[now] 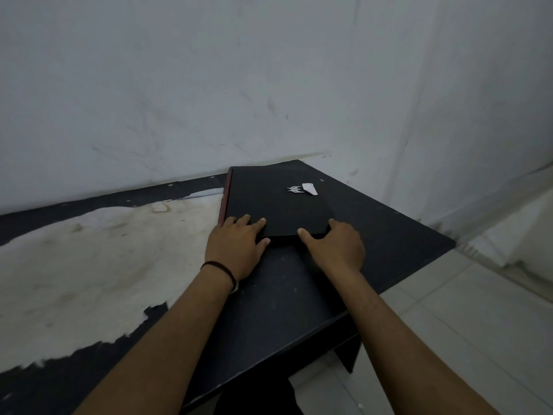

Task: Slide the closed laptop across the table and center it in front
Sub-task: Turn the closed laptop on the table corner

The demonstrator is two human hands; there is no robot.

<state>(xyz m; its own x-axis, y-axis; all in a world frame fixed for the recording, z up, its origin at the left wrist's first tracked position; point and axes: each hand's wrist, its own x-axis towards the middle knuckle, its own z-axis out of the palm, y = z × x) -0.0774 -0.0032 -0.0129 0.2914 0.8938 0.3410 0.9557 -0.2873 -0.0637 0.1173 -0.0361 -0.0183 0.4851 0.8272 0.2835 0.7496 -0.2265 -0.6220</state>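
Note:
A closed black laptop with a white logo and a white sticker on its lid lies on the far right part of the black table, close to the wall. My left hand rests on the laptop's near left corner, fingers on the lid and thumb at the near edge. My right hand holds the near right corner, with the thumb along the front edge and the fingers curled round the side. A black band circles my left wrist.
The table's black top is peeled off over a large pale patch on the left. A white wall runs right behind the table. The table's right edge drops to a pale tiled floor.

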